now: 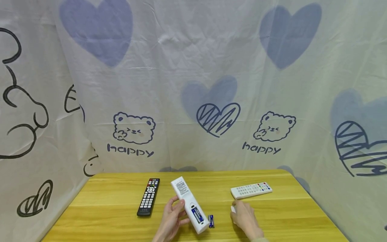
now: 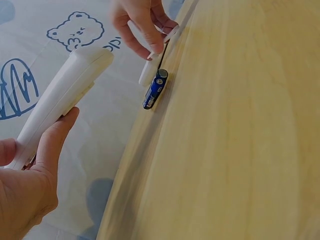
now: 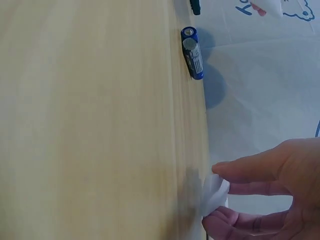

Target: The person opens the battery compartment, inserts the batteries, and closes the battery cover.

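Observation:
My left hand [image 1: 171, 215] grips a white remote control [image 1: 185, 198], back side up and tilted above the table. Its battery compartment is uncovered, with blue batteries [image 1: 198, 214] lying inside. In the right wrist view my right hand [image 3: 265, 190] pinches a small white battery cover [image 3: 215, 194] between thumb and fingers, close over the table. The same cover shows only as a sliver past the right hand [image 1: 244, 215] in the head view. Between the hands, loose blue batteries [image 1: 211, 221] lie on the table, just right of the held remote's lower end.
A black remote control [image 1: 148, 197] lies buttons up to the left on the yellow wooden table [image 1: 115, 201]. Another white remote control [image 1: 251, 190] lies buttons up beyond my right hand. A printed cloth [image 1: 181, 141] hangs behind the table's far edge and along the sides.

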`<action>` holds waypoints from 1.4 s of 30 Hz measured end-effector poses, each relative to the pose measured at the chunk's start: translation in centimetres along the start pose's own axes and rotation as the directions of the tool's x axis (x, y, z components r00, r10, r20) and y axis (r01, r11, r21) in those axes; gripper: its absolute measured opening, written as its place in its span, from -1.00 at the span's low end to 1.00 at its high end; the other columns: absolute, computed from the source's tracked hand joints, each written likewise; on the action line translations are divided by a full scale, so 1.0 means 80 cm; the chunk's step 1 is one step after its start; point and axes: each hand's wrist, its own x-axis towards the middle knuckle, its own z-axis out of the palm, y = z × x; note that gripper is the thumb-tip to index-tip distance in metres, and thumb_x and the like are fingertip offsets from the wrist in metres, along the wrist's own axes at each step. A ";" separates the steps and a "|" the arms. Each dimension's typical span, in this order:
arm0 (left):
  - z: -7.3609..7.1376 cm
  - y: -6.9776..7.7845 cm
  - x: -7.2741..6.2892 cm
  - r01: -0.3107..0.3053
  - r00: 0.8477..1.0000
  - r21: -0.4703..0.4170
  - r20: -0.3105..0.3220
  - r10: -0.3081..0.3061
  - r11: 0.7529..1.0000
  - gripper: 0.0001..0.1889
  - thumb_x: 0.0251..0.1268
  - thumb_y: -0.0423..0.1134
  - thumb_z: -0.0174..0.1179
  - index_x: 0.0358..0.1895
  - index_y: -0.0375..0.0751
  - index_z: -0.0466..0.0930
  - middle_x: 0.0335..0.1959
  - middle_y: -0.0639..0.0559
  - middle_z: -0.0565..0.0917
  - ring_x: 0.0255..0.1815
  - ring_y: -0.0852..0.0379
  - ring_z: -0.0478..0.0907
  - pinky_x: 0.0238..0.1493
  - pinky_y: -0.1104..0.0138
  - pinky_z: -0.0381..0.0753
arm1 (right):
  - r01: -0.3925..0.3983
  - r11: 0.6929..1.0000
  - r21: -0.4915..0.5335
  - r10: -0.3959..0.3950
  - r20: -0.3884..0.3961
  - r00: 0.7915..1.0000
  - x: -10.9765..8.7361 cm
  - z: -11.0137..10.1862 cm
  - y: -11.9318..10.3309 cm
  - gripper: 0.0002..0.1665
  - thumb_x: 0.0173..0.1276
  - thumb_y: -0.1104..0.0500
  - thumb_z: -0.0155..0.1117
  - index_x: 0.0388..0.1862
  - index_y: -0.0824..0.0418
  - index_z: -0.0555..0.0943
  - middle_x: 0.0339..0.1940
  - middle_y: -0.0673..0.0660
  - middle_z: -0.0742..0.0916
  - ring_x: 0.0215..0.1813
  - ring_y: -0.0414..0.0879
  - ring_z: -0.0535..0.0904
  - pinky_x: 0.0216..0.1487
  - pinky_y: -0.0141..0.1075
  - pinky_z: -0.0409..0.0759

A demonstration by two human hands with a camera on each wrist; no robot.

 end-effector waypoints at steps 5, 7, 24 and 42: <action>0.000 -0.001 0.000 0.001 1.000 0.000 -0.001 -0.001 1.000 -0.41 0.63 -0.16 -0.07 0.46 -0.40 -0.08 -0.04 0.05 0.73 -0.10 0.15 0.75 -0.20 0.31 0.83 | 0.034 0.999 0.020 -0.034 -0.030 0.999 -0.003 0.002 -0.005 -0.60 0.13 0.29 0.44 -0.02 0.35 0.67 -0.16 0.34 0.76 -0.22 0.08 0.64 -0.29 -0.06 0.65; 0.000 -0.001 0.000 0.001 1.000 0.000 -0.002 -0.001 1.000 -0.41 0.63 -0.16 -0.07 0.46 -0.41 -0.08 -0.04 0.05 0.73 -0.10 0.14 0.75 -0.19 0.30 0.83 | 0.051 0.998 0.033 -0.049 -0.042 0.998 -0.005 0.003 -0.007 -0.60 0.13 0.28 0.46 -0.01 0.33 0.67 -0.11 0.34 0.76 -0.16 0.11 0.66 -0.21 -0.01 0.68; 0.000 -0.003 0.003 0.001 1.000 0.001 -0.007 -0.001 1.000 -0.42 0.63 -0.15 -0.05 0.44 -0.39 -0.05 -0.07 0.08 0.73 -0.11 0.15 0.75 -0.21 0.31 0.83 | 0.212 0.960 0.180 -0.190 -0.131 0.973 -0.007 0.007 -0.026 -0.62 0.16 0.21 0.52 -0.02 0.23 0.70 -0.46 -0.03 0.62 -0.41 -0.29 0.46 -0.43 -0.49 0.43; -0.001 -0.005 0.002 0.004 1.000 0.002 -0.003 -0.004 1.000 -0.40 0.63 -0.14 -0.05 0.46 -0.40 -0.08 -0.04 0.03 0.73 -0.07 0.11 0.75 -0.14 0.24 0.83 | 0.348 0.891 0.292 -0.298 -0.203 0.933 -0.010 0.007 -0.050 -0.60 0.14 0.26 0.52 -0.02 0.28 0.70 -0.47 -0.04 0.64 -0.46 -0.41 0.43 -0.44 -0.53 0.52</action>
